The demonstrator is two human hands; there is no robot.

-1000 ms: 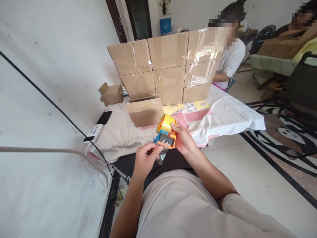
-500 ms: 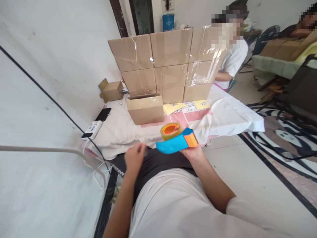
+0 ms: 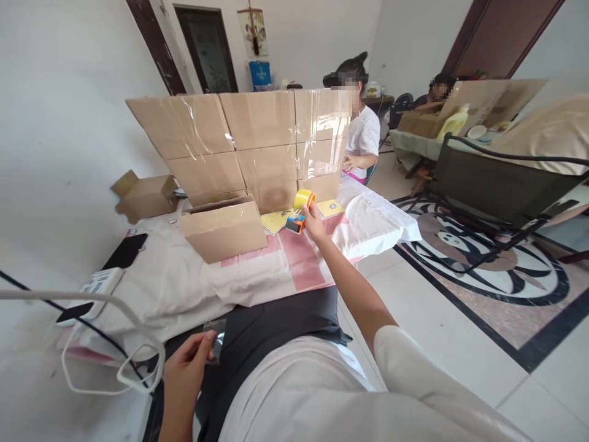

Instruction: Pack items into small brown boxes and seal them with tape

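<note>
My right hand [image 3: 314, 224] is stretched out over the table and closed around a tape dispenser [image 3: 297, 224]. It has a blue and orange body and carries a yellowish tape roll [image 3: 303, 198]. Low in the view, above my dark trousers, my left hand [image 3: 191, 353] pinches a small clear piece of tape [image 3: 218, 342] between thumb and fingers. An open cardboard box [image 3: 225, 233] stands on the table to the left of the dispenser. Behind it rises a wall of taped cardboard panels [image 3: 264, 126].
Yellow printed papers [image 3: 331, 209] lie by the panels. A smaller open box [image 3: 150, 195], a black phone-like object [image 3: 125, 252] and a white power strip [image 3: 102, 287] are at the left. One person [image 3: 363, 135] sits behind the panels; a dark chair [image 3: 501, 178] stands right.
My right hand has carried the tape dispenser forward over the table and turned it. My left hand has come down and back, the clear piece now plainly showing. The view has swung right.
</note>
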